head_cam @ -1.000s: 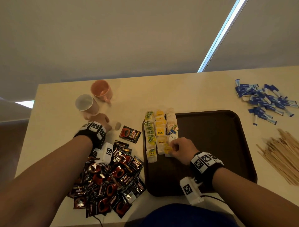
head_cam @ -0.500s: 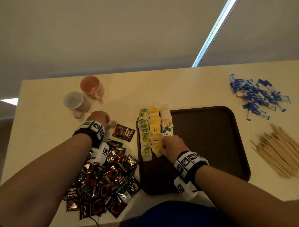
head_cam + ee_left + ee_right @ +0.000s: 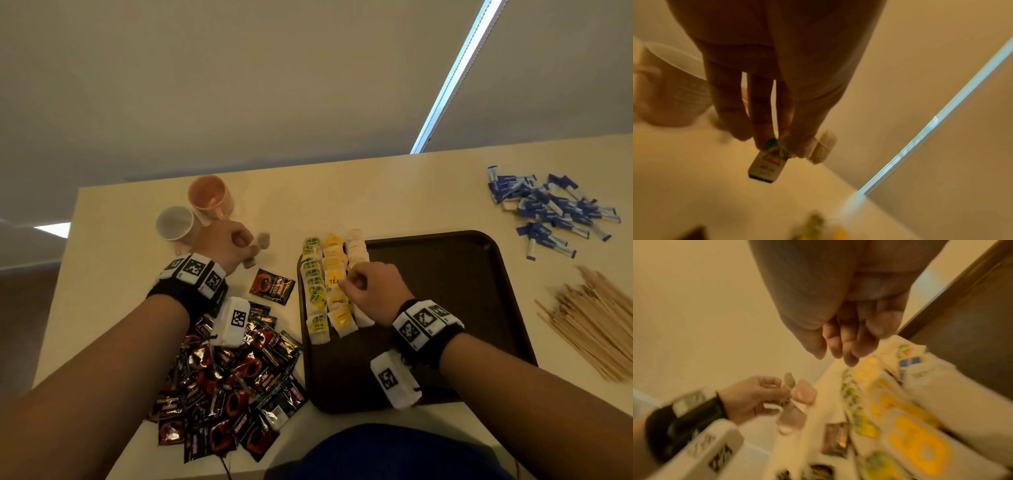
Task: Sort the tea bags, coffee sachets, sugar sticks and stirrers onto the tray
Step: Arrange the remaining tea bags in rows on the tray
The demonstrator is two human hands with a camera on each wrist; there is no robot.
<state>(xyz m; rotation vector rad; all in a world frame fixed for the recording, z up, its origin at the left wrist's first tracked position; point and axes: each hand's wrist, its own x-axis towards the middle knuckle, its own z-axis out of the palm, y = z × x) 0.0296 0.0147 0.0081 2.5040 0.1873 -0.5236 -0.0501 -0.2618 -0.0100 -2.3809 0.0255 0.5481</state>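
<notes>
Beige table [image 3: 342, 205], left hand [image 3: 222, 245] pinching tea bag [image 3: 764, 168], raised

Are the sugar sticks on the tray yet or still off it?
Off it. The sugar sticks lie in a loose pile on the table, beyond the far right corner of the tray.

Two mugs on the far-left part of the beige surface [image 3: 394, 192]: peach mug [image 3: 209, 195] and white mug [image 3: 176, 224], touching, both tipped with openings facing the camera. Bright light strip [image 3: 455, 75] runs diagonally across the wall behind the surface.
</notes>
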